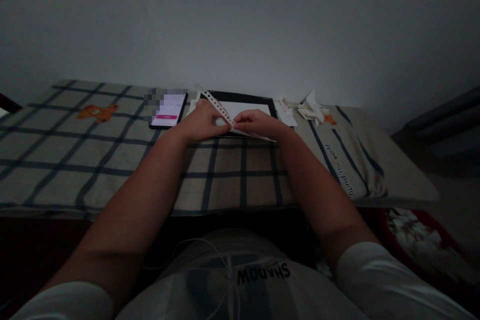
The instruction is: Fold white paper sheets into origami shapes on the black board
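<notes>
A narrow white strip with a row of dark holes [218, 104] slants between my hands, its lower end at the fingertips of my right hand [258, 121]. Those fingers are closed in a pinch on it. My left hand [201, 122] lies just left of the strip, thumb stretched toward the right fingertips; its other fingers are partly hidden. Under both hands is white paper [249, 106] on a flat black thing [240, 96], possibly a folder or pad. Its near part is covered by my hands.
A phone [167, 116] with a lit screen lies left of my hands. Crumpled paper scraps [312, 108] and a flat white piece [288, 115] lie to the right. A checked cloth [240, 180] covers the table, which meets a wall. Below right stands a red container [446, 235] with paper scraps.
</notes>
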`<state>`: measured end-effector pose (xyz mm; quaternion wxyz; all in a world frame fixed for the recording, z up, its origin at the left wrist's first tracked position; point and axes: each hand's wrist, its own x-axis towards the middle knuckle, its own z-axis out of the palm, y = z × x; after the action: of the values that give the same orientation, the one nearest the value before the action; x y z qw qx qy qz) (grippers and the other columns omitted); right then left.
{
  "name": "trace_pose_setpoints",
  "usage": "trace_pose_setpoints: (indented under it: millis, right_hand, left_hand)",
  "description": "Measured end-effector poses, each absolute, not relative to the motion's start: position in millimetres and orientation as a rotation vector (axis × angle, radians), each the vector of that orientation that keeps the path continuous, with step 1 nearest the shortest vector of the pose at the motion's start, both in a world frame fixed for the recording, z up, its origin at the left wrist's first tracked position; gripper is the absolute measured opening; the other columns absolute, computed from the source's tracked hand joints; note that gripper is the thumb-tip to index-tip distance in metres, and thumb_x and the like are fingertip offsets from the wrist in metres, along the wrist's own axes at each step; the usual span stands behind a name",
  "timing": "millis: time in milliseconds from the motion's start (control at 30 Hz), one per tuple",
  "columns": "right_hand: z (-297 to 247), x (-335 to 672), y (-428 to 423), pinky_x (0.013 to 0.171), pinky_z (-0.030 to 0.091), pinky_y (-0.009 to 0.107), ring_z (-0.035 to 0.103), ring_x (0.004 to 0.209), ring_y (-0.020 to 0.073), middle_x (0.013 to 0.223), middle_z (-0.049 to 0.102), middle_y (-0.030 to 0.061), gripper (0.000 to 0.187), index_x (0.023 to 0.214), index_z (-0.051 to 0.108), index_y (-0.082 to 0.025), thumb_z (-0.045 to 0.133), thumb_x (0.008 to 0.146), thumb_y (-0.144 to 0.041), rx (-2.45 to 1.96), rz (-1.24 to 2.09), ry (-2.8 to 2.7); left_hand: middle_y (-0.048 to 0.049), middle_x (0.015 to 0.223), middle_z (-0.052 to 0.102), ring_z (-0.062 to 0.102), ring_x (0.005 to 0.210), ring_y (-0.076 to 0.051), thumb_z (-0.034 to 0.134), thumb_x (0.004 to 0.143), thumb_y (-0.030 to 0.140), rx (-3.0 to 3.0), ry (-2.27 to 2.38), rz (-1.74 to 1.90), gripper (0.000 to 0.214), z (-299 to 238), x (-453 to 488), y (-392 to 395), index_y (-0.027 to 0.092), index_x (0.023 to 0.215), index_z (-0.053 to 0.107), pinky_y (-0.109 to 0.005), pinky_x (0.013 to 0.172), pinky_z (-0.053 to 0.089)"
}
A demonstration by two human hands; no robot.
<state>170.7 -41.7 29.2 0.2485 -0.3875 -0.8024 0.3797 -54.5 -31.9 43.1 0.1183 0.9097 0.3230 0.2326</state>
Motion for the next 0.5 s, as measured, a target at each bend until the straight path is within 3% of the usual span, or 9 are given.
trace_pose_setpoints:
  millis: [233,500]
  right_hand:
    - [29.9,173.9,-41.3,0.074,0.042,0.031,0.057,0.079,0.0171,0.085,0.069,0.0053,0.034,0.088,0.073,-0.015,0.067,0.079,-0.047,-1.102,1.034,-2.169]
    - [27.2,169.1,-42.9,0.07,0.041,0.029,0.055,0.076,0.016,0.082,0.066,0.0045,0.038,0.089,0.071,-0.013,0.063,0.082,-0.049,-1.083,1.033,-2.193]
  left_hand:
    - [-0.007,0.092,0.068,0.058,0.097,-0.024,0.061,0.08,0.04,2.711,0.927,0.655,0.026,41.4,-52.3,-30.3,0.019,0.089,0.075,-0.04,0.094,0.043]
    - [-0.0085,0.094,0.067,0.059,0.094,-0.024,0.062,0.08,0.051,2.602,0.971,0.716,0.037,40.4,-53.7,-31.9,0.017,0.092,0.074,-0.039,0.088,0.047]
